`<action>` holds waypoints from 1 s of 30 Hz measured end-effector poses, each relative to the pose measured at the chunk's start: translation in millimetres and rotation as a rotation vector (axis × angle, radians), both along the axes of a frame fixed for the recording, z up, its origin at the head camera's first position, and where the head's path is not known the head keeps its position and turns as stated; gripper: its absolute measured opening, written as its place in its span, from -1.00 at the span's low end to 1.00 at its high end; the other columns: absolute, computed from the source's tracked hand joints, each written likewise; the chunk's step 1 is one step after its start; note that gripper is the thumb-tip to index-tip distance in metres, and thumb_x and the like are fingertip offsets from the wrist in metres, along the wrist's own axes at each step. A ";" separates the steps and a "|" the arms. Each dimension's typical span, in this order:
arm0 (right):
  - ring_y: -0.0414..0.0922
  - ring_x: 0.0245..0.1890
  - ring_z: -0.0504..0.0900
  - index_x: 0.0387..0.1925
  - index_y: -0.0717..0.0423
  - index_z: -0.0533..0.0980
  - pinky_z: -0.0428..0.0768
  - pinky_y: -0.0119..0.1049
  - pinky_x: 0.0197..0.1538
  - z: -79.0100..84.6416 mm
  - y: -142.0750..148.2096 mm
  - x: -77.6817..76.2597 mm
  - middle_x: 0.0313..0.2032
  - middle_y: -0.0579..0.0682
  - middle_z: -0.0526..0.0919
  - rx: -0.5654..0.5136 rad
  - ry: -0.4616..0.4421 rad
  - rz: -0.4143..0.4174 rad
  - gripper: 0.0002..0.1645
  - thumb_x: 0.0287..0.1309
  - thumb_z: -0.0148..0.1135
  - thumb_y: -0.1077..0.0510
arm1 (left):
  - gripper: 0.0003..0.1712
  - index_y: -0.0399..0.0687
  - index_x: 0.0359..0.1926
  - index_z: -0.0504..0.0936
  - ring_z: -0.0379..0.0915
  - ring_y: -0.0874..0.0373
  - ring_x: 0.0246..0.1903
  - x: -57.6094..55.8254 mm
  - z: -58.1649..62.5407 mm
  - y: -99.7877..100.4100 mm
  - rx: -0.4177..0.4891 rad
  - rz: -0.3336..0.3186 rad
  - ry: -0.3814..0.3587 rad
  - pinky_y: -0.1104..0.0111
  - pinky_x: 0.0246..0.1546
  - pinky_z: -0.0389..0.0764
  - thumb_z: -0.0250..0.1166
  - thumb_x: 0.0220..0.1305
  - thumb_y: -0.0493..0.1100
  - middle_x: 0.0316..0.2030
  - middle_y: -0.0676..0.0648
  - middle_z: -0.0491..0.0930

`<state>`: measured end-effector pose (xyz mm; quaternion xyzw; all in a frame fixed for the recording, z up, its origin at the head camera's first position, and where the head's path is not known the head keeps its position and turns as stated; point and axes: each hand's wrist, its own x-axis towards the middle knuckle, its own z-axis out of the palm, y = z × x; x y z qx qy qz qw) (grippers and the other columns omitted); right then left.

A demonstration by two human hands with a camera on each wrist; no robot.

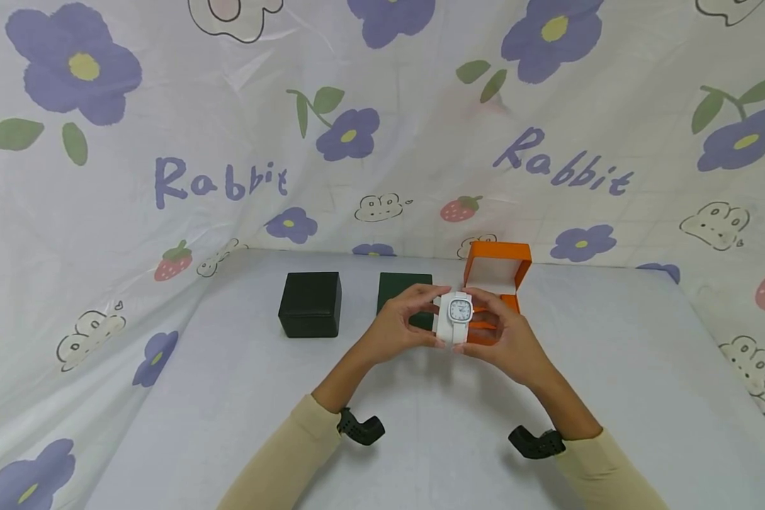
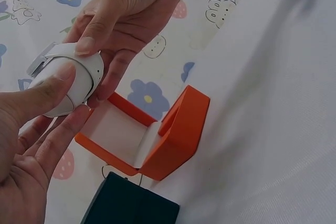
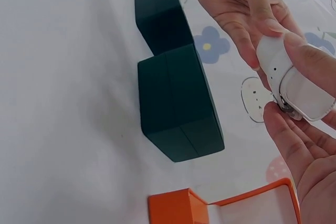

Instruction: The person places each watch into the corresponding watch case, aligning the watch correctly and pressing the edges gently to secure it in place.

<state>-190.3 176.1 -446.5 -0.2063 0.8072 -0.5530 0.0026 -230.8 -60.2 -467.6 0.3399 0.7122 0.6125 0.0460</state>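
Observation:
A white wristwatch (image 1: 460, 311) with a square-cornered face, its strap wrapped around a white cushion (image 1: 443, 326), is held up between both hands above the table. From the left side, my left hand (image 1: 400, 324) grips it between thumb and fingers. My right hand (image 1: 508, 333) grips the other side in the same way. In the left wrist view, a thumb presses on the cushion and the strap (image 2: 89, 61) curves over it. Holes and a buckle (image 3: 286, 107) show on the strap in the right wrist view.
Behind the right hand stands an orange box (image 1: 499, 251), lid up, with a white lining. A dark green box (image 1: 404, 285) is partly hidden behind the left hand. Farther left sits a closed dark box (image 1: 309, 304). A patterned cloth (image 1: 421, 163) hangs behind the white table (image 1: 421, 439).

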 end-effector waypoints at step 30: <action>0.10 0.09 0.59 0.39 -0.08 0.43 0.67 -0.23 0.11 -8.3 -11.7 2.4 0.27 0.00 0.47 -0.188 0.009 0.011 -0.16 0.09 0.51 0.34 | -0.06 0.10 0.44 0.46 0.47 0.04 0.17 2.5 -4.3 1.7 0.028 0.017 0.009 0.24 -0.15 0.76 0.58 0.02 -0.39 0.28 0.01 0.38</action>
